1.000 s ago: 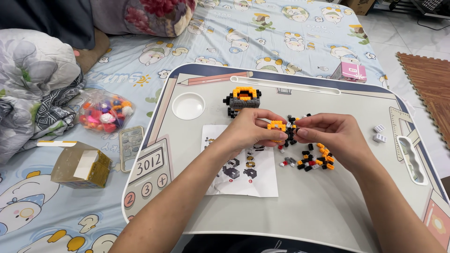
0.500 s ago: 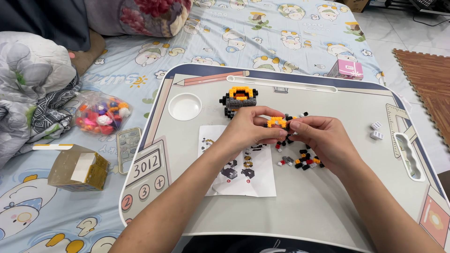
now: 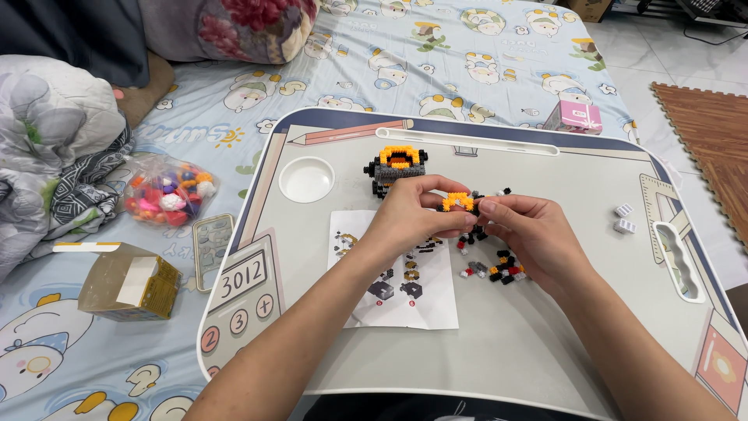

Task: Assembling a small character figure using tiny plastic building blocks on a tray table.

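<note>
Holding a small orange and black brick piece [image 3: 460, 203] between them, both hands work above the middle of the lap desk [image 3: 545, 327]. The left hand [image 3: 409, 218] has its fingers closed on the left end of the piece, and the right hand [image 3: 530, 234] pinches its right end. The step appears to be joining small bricks, so the next move probably calls for an exact, gentle press. The piece's long axis lies left to right; which way it faces cannot be told. Loose bricks [image 3: 499, 269] lie just under the right hand.
</note>
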